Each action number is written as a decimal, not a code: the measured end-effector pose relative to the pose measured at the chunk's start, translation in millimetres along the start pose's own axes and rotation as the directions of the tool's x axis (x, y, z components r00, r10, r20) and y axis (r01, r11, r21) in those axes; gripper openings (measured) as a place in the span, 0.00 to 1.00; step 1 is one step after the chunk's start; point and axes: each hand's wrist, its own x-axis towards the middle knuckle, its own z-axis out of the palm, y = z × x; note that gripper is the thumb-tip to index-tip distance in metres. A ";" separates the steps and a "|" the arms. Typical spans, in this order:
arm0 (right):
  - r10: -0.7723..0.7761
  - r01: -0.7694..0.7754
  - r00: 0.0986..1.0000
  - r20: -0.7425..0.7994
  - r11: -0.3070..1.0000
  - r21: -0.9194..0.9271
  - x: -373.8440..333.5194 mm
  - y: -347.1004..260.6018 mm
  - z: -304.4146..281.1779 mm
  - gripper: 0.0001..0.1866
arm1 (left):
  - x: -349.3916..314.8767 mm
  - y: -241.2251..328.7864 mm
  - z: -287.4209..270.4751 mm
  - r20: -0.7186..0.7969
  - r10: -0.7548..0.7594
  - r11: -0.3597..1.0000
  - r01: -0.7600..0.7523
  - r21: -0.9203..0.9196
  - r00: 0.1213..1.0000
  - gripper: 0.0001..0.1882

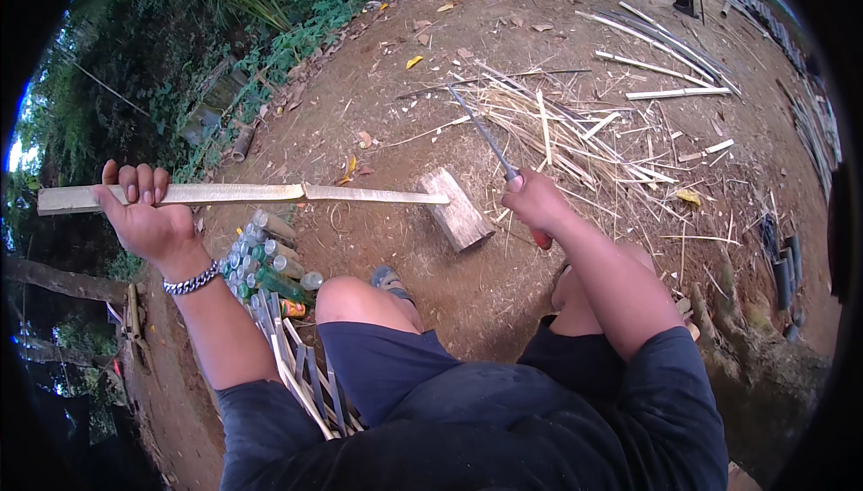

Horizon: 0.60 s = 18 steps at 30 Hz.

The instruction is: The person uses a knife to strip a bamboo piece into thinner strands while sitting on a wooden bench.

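With your left hand [155, 220] wrapped round the bamboo strip [256, 194], running left from over the wooden block [462, 223], shave shallowly with the knife [484, 133] your right hand [534, 200] clasps right of the block.

The left hand [148, 212] and right hand [536, 201] curl closed, well apart.

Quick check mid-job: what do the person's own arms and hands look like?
Both hands are ungloved. The left hand has a silver-coloured chain-link bracelet at its wrist; the right hand shows nothing worn there. The short sleeves look plain and near-black, leaving the forearms bare.
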 end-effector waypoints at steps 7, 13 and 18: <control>-0.055 0.055 0.998 0.026 0.998 0.019 -21.1 -14.1 22.1 0.23 | -17.9 15.5 -1.2 -0.091 0.007 1.000 -0.005 0.024 0.996 0.19; 0.023 -0.061 0.984 0.179 0.977 0.206 -20.8 15.5 52.4 0.24 | -39.2 20.9 -26.5 0.065 -0.003 0.998 0.007 -0.069 0.998 0.20; 0.095 -0.067 0.979 0.179 0.986 -0.154 -18.4 39.0 95.0 0.22 | -67.3 39.9 -34.3 0.050 0.023 0.996 -0.018 -0.091 0.998 0.19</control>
